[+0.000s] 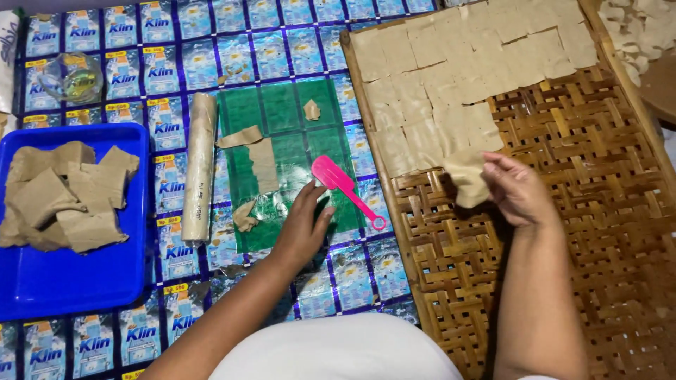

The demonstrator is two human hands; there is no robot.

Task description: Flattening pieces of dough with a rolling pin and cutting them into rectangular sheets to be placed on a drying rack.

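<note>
**Thin dough square at the edge of a woven tray**

Item in hand: a thin dough square [467, 181], beige, matte and limp, pinched by its upper edge between thumb and fingertips of the right hand [517, 188]. It hangs over the woven bamboo tray [563, 232], touching the lower edge of the sheets already laid there.

Step, as judged: placing one more piece at the end of the lowest row. The next move would call for lowering it flat, edge to edge with its neighbour, without folding or stretching it.

Laid squares [458, 70]: same beige dough, roughly square, set close or slightly overlapping, filling the tray's upper left part. The rest of the tray is bare lattice, brown and glossy.

Left hand [304, 224]: fingers loosely spread, palm down, resting on the green plastic sheet [282, 105], just beside a pink plastic scraper [336, 179] with a looped handle.

On the green sheet: torn dough trimmings [257, 155]. At its left edge: a pale cylindrical rolling pin [198, 165].

Far left: a blue plastic tray [70, 281] holding thicker, folded dough slabs [67, 193]. Near the mat's top left corner: a small clear glass bowl [70, 77].

Ground: a mat of joined blue sachet wrappers [176, 49].
</note>
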